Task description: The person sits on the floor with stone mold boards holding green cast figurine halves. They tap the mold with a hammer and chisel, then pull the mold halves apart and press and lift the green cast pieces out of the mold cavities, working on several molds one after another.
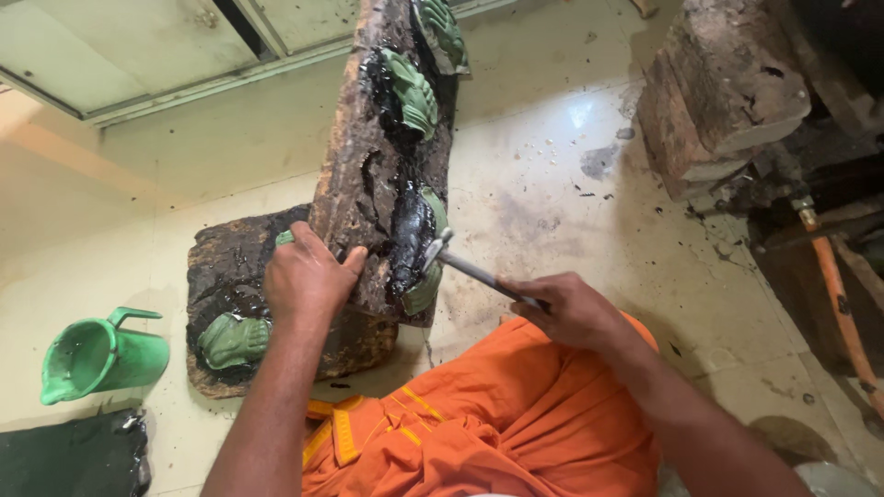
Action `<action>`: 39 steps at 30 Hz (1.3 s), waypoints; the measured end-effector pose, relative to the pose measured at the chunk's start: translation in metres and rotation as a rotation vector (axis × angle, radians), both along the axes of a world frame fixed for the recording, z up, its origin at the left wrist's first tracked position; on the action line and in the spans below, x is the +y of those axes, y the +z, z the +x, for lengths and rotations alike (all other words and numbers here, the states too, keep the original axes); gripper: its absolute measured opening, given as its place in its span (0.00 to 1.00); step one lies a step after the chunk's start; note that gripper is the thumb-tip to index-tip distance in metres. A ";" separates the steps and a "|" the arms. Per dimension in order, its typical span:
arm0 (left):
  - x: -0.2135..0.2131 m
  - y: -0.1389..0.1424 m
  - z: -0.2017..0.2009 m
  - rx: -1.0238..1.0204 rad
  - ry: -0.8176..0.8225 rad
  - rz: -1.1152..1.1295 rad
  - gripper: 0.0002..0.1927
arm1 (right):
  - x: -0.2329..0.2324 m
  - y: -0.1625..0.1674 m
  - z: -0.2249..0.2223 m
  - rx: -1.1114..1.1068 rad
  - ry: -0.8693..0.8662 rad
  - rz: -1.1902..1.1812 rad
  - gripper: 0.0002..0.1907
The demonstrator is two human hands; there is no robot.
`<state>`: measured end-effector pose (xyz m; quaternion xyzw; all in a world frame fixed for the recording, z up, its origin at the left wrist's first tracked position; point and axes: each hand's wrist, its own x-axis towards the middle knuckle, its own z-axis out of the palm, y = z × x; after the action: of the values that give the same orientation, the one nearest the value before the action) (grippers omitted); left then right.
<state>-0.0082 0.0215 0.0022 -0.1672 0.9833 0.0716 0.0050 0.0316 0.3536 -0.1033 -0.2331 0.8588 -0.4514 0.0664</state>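
Observation:
My left hand rests on a long dark wooden plank smeared with black pitch, gripping its left edge. My right hand holds a thin metal chisel whose tip meets a green metal piece set in glossy black pitch on the plank. Two more green embossed pieces sit higher up the plank. Another green piece lies in pitch on a lower dark board. My orange garment covers my lap below.
A green plastic jug stands on the pale floor at the left, above a dark cloth. Stacked worn bricks and an orange hose lie at the right. A pale door frame runs along the top.

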 end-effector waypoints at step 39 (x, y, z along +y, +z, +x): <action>-0.023 -0.011 -0.005 0.013 -0.036 -0.103 0.44 | 0.001 -0.008 -0.075 -0.098 0.044 0.172 0.20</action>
<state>-0.0127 -0.0014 -0.0084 -0.1489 0.9886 0.0220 -0.0085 -0.0434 0.3542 -0.1110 -0.2231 0.8847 -0.3854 0.1379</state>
